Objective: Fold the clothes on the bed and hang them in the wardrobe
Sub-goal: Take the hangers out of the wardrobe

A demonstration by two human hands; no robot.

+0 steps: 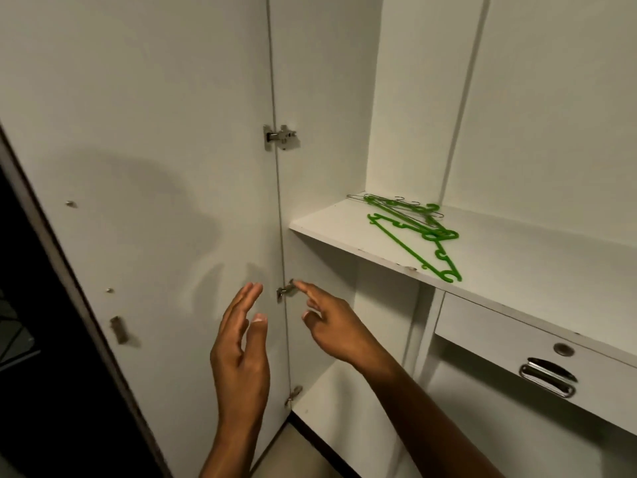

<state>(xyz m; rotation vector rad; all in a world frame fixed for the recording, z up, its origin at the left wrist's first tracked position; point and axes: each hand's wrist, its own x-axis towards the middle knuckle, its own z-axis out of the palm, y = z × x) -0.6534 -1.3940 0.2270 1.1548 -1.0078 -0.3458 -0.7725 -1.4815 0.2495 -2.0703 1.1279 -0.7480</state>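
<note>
The white wardrobe stands open in front of me, its left door (pixel 144 167) swung out. Several green plastic hangers (pixel 418 236) and a few thin wire ones (pixel 396 203) lie flat on the inner shelf (pixel 344 232). My left hand (pixel 241 350) is raised before the door with its fingers straight and holds nothing. My right hand (pixel 331 326) reaches toward the middle hinge (pixel 286 291), its forefinger tip at the hinge and the other fingers loosely bent, empty. No clothes or bed are in view.
Below the shelf at the right is a white drawer (pixel 517 346) with a metal handle (pixel 548 376) and a round lock. Another hinge (pixel 281 136) sits higher on the door edge. A lower compartment opens under the shelf. Dark room space lies at the far left.
</note>
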